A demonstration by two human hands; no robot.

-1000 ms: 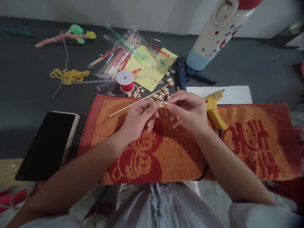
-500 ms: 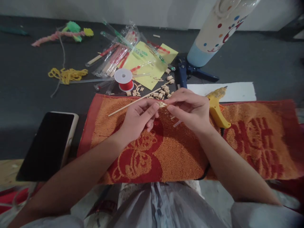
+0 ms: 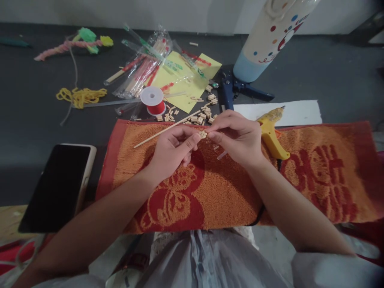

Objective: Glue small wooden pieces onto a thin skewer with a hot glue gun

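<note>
Remotely, I judged light pressure best, as the left hand (image 3: 171, 151) pinched the pale cluster (image 3: 203, 135); whether the right hand (image 3: 240, 138) gripped was unclear.

Room to pass lies over the orange-and-red terry towel (image 3: 231, 196) at lower centre and the dark tabletop (image 3: 336, 72) at upper right. The left hand (image 3: 175, 148) and right hand (image 3: 238, 138) close off the centre. A white-flanged spool of red thread (image 3: 153, 102) and a tall white-and-blue bottle (image 3: 265, 44) obstruct the upper centre, a yellow glue gun (image 3: 272, 138) the right.
</note>
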